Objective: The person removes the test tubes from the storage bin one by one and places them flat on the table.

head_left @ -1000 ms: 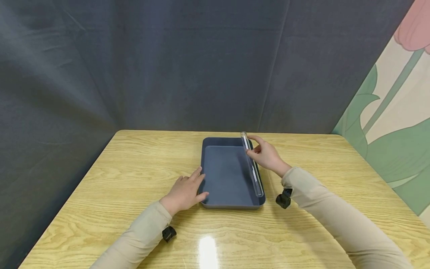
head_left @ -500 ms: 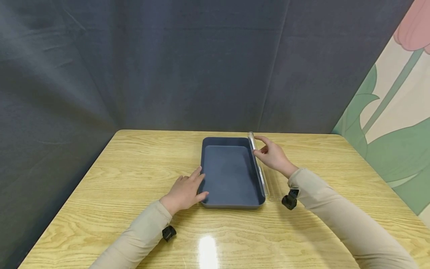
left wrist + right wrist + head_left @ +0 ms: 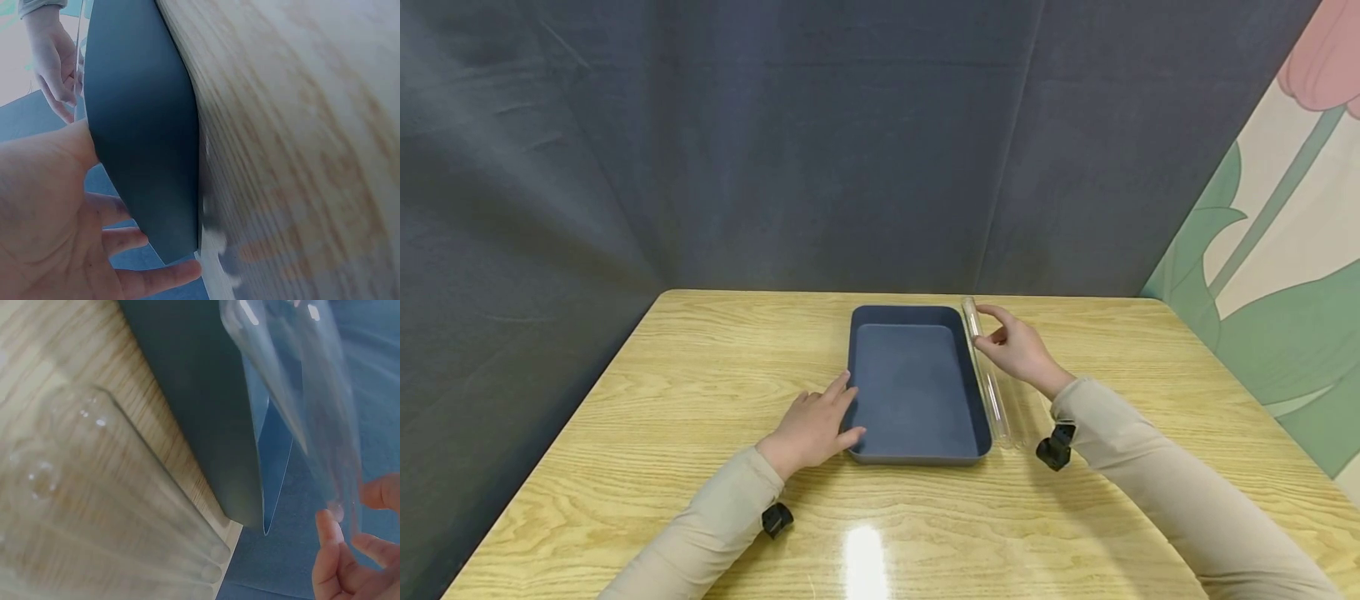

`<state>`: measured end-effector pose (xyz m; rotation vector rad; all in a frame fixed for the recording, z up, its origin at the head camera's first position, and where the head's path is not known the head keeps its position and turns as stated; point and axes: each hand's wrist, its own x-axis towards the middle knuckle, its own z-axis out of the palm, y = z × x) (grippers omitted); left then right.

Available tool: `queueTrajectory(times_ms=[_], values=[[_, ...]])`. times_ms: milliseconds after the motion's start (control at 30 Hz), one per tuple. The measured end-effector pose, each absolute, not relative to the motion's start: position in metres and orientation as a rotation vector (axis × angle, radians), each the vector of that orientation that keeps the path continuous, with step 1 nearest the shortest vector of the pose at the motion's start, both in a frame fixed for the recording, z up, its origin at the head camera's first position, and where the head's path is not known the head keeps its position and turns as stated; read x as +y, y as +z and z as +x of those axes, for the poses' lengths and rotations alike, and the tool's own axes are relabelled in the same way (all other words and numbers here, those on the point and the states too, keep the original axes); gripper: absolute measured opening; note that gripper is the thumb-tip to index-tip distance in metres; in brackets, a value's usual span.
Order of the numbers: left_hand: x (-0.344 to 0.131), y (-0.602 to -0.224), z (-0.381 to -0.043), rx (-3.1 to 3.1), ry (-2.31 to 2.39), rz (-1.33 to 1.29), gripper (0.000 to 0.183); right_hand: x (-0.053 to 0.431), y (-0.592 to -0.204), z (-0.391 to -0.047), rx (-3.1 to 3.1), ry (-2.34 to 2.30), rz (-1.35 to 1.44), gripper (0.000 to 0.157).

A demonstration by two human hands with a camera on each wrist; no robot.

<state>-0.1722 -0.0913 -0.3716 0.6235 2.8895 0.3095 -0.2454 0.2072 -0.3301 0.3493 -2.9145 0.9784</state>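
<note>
A dark blue rectangular tray (image 3: 917,392) stands on the table. My left hand (image 3: 808,429) lies against its left rim, fingers spread and fairly straight. Just beyond the tray's right wall, my right hand (image 3: 1018,354) pinches a long clear test tube (image 3: 994,404) near its far end, between thumb and fingers. In the right wrist view this tube (image 3: 294,394) hangs above the table beside the tray wall (image 3: 200,412). Several similar clear tubes (image 3: 119,481) lie side by side on the tabletop below; in the head view they are faint and partly covered by my right hand.
The light wood table (image 3: 700,367) extends around the tray on all sides. A dark cloth (image 3: 850,150) hangs behind the table and at its left. At the right is a wall painted with a flower (image 3: 1292,200).
My right hand has carried the tube rightward, from over the tray's inside, across the right rim, to outside it. My left hand and the tray have stayed in place.
</note>
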Motion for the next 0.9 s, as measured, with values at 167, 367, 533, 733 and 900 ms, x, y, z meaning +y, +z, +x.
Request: queueTrajectory(times_ms=[167, 367, 533, 733, 900], values=[[-0.091, -0.372, -0.172, 2.886, 0.306, 0.613, 0.064, 0.211, -0.33, -0.244, -2.92, 0.992, 0.34, 0.055], [-0.091, -0.372, -0.173, 2.885, 0.301, 0.61, 0.064, 0.216, -0.333, -0.243, -2.925, 0.979, 0.318, 0.054], [-0.091, -0.372, -0.173, 2.885, 0.299, 0.606, 0.064, 0.221, -0.336, -0.243, -2.931, 0.966, 0.306, 0.054], [-0.091, -0.372, -0.173, 2.887, 0.305, 0.609, 0.064, 0.225, -0.338, -0.242, -2.928, 0.975, 0.302, 0.054], [-0.091, -0.372, -0.173, 2.888, 0.309, 0.614, 0.064, 0.228, -0.338, -0.242, -2.925, 0.969, 0.294, 0.054]])
